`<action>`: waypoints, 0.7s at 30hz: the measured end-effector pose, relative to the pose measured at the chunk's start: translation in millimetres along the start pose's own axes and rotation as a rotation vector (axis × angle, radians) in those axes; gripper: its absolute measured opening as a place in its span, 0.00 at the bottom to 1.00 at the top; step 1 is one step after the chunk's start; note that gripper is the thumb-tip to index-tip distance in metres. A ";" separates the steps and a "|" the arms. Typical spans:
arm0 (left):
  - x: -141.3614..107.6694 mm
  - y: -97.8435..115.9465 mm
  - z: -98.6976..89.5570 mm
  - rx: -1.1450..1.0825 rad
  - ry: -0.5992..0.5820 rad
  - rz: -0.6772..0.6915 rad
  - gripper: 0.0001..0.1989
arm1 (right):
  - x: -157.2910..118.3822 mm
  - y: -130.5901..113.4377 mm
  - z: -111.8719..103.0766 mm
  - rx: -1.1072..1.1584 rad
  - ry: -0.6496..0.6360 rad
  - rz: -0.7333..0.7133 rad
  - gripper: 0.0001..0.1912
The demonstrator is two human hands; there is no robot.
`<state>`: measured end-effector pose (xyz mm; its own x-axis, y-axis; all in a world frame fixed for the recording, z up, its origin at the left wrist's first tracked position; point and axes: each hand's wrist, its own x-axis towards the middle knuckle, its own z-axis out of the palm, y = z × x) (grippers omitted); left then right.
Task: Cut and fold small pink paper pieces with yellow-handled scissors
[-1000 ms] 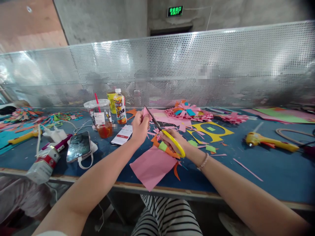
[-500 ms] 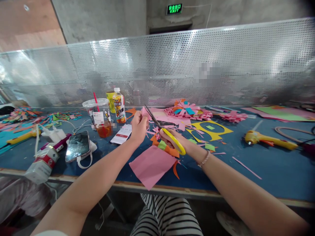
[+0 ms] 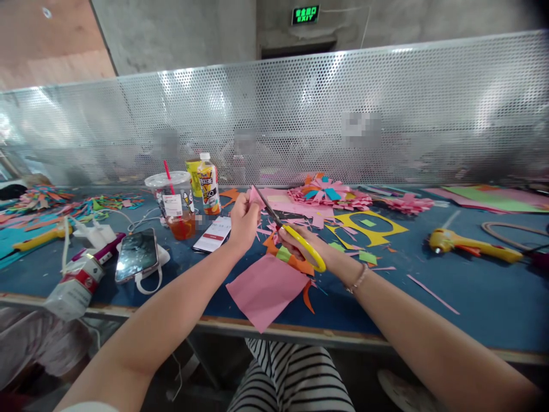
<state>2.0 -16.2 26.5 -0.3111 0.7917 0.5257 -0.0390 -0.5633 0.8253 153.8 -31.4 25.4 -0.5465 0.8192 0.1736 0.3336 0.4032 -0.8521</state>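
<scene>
My left hand (image 3: 245, 222) pinches a small piece of pink paper (image 3: 254, 196), which sticks up above the fingers. Yellow-handled scissors (image 3: 303, 245) are in my right hand (image 3: 295, 237), their dark blades slanting up and left against the edge of that paper. Whether the blades are fully closed I cannot tell. Below both hands a pink paper square (image 3: 266, 290) lies on the blue table near its front edge. Orange scraps (image 3: 301, 265) and a green scrap (image 3: 283, 253) lie just behind the square, partly under my right hand.
To the left stand a drink cup (image 3: 175, 206) and a bottle (image 3: 208, 186), with phones (image 3: 137, 256) and cables. A yellow glue gun (image 3: 476, 246) lies right. Pink paper flowers (image 3: 326, 191) and a cut yellow sheet (image 3: 377, 224) lie behind. A perforated metal screen (image 3: 291, 114) borders the table.
Almost nothing differs. The whole view has shifted very slightly, and both hands keep their hold on the pink paper and the scissors.
</scene>
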 end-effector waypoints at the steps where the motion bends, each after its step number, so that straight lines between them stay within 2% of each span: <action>1: 0.0 -0.1 -0.1 -0.013 -0.007 0.001 0.06 | 0.0 -0.1 0.2 -0.006 0.002 0.002 0.23; 12: 0.5 3.0 -1.0 -0.039 -0.036 0.012 0.06 | -1.7 -0.6 2.2 -0.051 0.052 -0.040 0.24; 21: -0.4 5.9 -0.5 -0.088 -0.081 -0.007 0.06 | -1.4 0.7 2.2 -0.070 0.032 -0.057 0.24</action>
<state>1.4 -19.9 31.0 -0.2326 0.8100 0.5382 -0.1251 -0.5738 0.8094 153.0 -33.1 23.5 -0.5417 0.8064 0.2371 0.3565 0.4758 -0.8041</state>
